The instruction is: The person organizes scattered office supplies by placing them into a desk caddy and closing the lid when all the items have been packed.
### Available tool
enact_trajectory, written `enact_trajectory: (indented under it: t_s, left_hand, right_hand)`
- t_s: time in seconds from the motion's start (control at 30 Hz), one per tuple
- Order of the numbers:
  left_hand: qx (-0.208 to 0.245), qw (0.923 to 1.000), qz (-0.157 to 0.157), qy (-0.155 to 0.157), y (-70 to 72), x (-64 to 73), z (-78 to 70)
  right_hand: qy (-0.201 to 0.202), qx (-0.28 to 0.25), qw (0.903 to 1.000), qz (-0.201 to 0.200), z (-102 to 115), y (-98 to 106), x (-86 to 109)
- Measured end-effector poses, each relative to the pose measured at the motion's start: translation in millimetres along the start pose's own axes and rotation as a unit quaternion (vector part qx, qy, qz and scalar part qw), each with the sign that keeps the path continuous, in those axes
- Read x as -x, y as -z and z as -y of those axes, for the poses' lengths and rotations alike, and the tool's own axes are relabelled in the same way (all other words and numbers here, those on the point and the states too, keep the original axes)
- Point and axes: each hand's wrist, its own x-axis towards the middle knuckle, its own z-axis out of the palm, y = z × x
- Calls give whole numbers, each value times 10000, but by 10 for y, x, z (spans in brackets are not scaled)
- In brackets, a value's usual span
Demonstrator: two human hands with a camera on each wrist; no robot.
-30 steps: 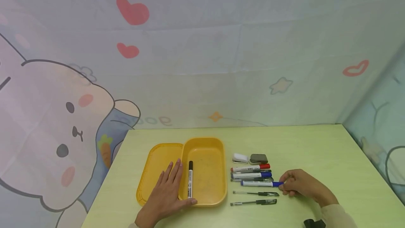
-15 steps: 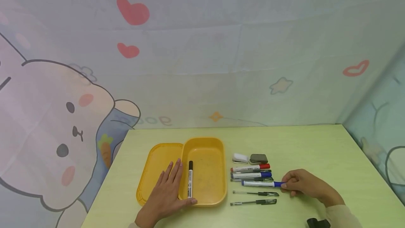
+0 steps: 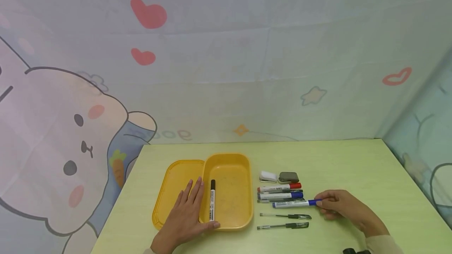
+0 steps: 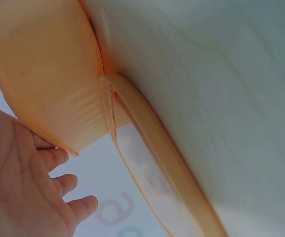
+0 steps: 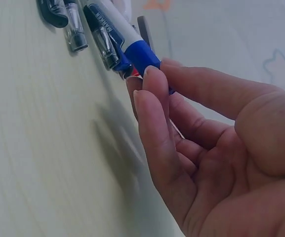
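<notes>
My right hand [image 3: 339, 205] pinches the blue cap end of a blue whiteboard marker [image 3: 293, 204] between thumb and fingers. In the right wrist view the marker [image 5: 140, 52] points away from the fingertips, raised over the table. My left hand [image 3: 186, 215] lies with spread, straight fingers against the left side of a yellow plastic box [image 3: 234, 222], thumb at its near rim. Inside the box a black-capped marker [image 3: 212, 201] lies lengthwise along the left wall. The left wrist view shows the left hand [image 4: 28, 173] with its fingers along the box wall [image 4: 43, 64].
The yellow lid [image 3: 173, 175] lies left of the box. Right of it are a red marker [image 3: 279, 187], another blue marker [image 3: 277, 195], several black gel pens [image 3: 282, 225], a white stapler [image 3: 268, 176] and a grey stapler [image 3: 288, 176]. A printed cloth [image 3: 226, 69] hangs behind the table.
My right hand has drawn the blue marker a little to the right, and its cap end now tilts slightly upward. The left hand and the box stay in place.
</notes>
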Motion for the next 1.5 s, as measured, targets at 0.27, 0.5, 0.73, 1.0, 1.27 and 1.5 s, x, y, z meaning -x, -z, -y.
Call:
enact_trajectory:
  t_s: [0.27,0.5,0.73,1.0,1.27,1.5]
  left_hand:
    - [-14,10000,-21,-18,0,14,-3]
    - [-15,10000,-1,-14,3,3,-4]
    - [17,10000,46,21,-9,-4,7]
    - [-12,10000,-24,-13,-20,-4,9]
    - [-19,10000,-11,7,-19,-8,6]
    - [-4,10000,1,11,-14,-6,3]
  right_hand:
    - [18,-304,9995,-17,9,0,36]
    - [43,-372,9993,-68,4,-4,57]
    - [129,-433,9989,95,-23,9,52]
    - [220,-519,9984,85,21,13,52]
    - [264,-450,9986,-65,60,19,46]
    - [238,-564,9979,-226,90,25,37]
